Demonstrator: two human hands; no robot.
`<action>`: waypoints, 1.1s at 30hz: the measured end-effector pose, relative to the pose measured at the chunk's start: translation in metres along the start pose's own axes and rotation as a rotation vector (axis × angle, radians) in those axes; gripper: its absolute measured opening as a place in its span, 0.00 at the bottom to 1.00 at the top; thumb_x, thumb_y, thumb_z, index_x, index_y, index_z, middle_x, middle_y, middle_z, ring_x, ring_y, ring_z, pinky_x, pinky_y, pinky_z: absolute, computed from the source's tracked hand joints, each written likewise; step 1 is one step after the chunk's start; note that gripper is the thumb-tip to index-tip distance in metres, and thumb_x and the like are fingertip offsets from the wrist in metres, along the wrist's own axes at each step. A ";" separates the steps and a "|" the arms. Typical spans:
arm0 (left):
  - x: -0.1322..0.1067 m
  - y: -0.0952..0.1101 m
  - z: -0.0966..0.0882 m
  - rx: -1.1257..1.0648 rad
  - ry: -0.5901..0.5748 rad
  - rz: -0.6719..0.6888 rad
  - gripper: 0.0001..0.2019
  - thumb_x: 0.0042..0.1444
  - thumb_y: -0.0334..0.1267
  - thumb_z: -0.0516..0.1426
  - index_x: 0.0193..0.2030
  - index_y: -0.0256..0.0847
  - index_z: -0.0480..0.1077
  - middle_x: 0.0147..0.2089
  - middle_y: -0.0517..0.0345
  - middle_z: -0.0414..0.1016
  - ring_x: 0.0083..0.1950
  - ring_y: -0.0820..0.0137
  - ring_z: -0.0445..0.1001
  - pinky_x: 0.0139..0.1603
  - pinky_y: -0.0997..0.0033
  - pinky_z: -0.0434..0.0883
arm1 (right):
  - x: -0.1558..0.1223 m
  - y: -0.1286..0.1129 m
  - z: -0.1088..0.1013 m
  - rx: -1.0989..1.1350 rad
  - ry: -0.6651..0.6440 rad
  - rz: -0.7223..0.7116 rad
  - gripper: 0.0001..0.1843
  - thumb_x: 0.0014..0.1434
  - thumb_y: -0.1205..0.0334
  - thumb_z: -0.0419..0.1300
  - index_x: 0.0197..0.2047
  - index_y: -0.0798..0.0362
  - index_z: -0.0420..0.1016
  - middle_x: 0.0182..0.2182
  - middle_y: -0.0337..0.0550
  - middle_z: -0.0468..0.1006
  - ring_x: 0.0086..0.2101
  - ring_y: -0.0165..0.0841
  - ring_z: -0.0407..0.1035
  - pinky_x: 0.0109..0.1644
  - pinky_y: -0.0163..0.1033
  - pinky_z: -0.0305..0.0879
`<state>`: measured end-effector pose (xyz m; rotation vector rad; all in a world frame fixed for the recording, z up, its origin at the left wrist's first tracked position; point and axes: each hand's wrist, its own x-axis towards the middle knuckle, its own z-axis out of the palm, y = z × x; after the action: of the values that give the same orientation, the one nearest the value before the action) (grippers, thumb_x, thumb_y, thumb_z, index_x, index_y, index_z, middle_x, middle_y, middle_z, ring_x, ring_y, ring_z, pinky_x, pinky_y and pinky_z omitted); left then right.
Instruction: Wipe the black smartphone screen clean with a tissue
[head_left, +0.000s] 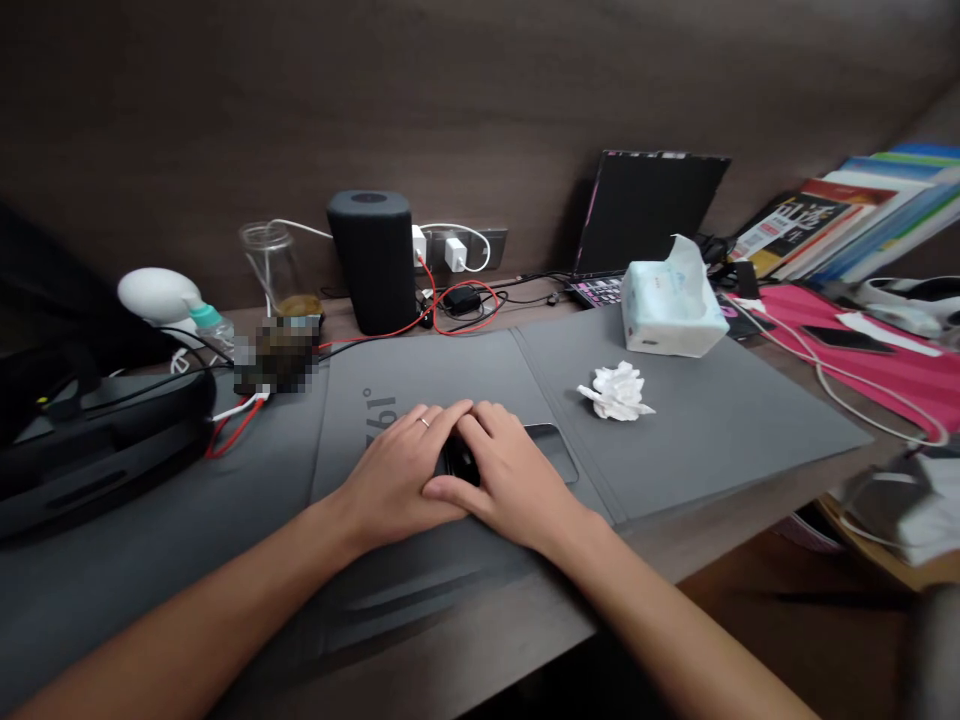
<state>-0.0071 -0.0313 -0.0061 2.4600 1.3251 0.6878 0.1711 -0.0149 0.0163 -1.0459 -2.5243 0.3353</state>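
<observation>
My left hand (397,460), with a ring on one finger, lies over a dark glossy object (463,458) on the grey desk mat (420,360). My right hand (514,470) rests against it from the other side, its thumb crossing the left hand and the index fingers meeting at the far end. The fingers are stretched and draped downward; most of the dark object is hidden under them, so its kind does not show. From beneath my right hand sticks out a flat, rounded-corner rectangle (553,452) with a thin dark rim, phone-sized. A crumpled tissue (618,390) sits to the right.
A tissue pack (673,305) and a dark laptop-like screen (652,215) stand behind. Near the wall are a black speaker (373,262), a glass jar (270,265) and a red cable (465,330). Books (847,215) lean at right; a black headset-like device (105,455) lies left.
</observation>
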 end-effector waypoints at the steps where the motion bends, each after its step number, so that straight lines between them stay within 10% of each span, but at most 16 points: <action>1: 0.000 0.000 -0.001 -0.006 0.012 -0.007 0.37 0.52 0.45 0.61 0.66 0.40 0.53 0.57 0.46 0.71 0.53 0.54 0.70 0.55 0.52 0.69 | -0.004 0.002 -0.006 -0.002 0.003 -0.011 0.26 0.62 0.39 0.56 0.49 0.54 0.71 0.44 0.51 0.73 0.46 0.43 0.66 0.52 0.51 0.65; 10: -0.001 -0.001 -0.002 -0.076 0.077 -0.225 0.19 0.67 0.48 0.48 0.57 0.41 0.68 0.45 0.54 0.75 0.49 0.59 0.70 0.54 0.52 0.67 | -0.055 0.048 -0.037 0.008 0.121 0.107 0.13 0.70 0.59 0.50 0.48 0.49 0.76 0.42 0.48 0.77 0.42 0.38 0.72 0.47 0.45 0.69; 18: -0.003 -0.009 0.005 -0.052 0.159 -0.315 0.33 0.66 0.47 0.49 0.73 0.43 0.41 0.64 0.45 0.65 0.57 0.56 0.68 0.60 0.46 0.64 | -0.020 0.082 -0.052 -0.129 0.361 0.226 0.19 0.66 0.58 0.55 0.58 0.52 0.71 0.48 0.52 0.76 0.47 0.44 0.70 0.51 0.51 0.67; 26: -0.003 0.003 -0.002 -0.140 -0.001 -0.197 0.10 0.63 0.35 0.46 0.48 0.42 0.63 0.50 0.51 0.70 0.52 0.59 0.68 0.54 0.52 0.67 | -0.080 0.130 -0.056 -0.254 0.233 0.359 0.15 0.66 0.58 0.52 0.47 0.51 0.78 0.47 0.51 0.80 0.46 0.46 0.72 0.48 0.53 0.68; 33: -0.006 0.001 0.000 -0.214 -0.042 -0.180 0.10 0.59 0.33 0.45 0.47 0.42 0.59 0.50 0.51 0.69 0.51 0.60 0.67 0.54 0.52 0.67 | -0.090 0.080 -0.057 0.107 0.201 0.274 0.10 0.67 0.60 0.54 0.45 0.48 0.76 0.42 0.46 0.80 0.41 0.38 0.74 0.46 0.44 0.68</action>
<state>-0.0098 -0.0370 -0.0075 2.1472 1.3599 0.6896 0.3041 -0.0198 0.0150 -1.3148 -2.1652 0.4139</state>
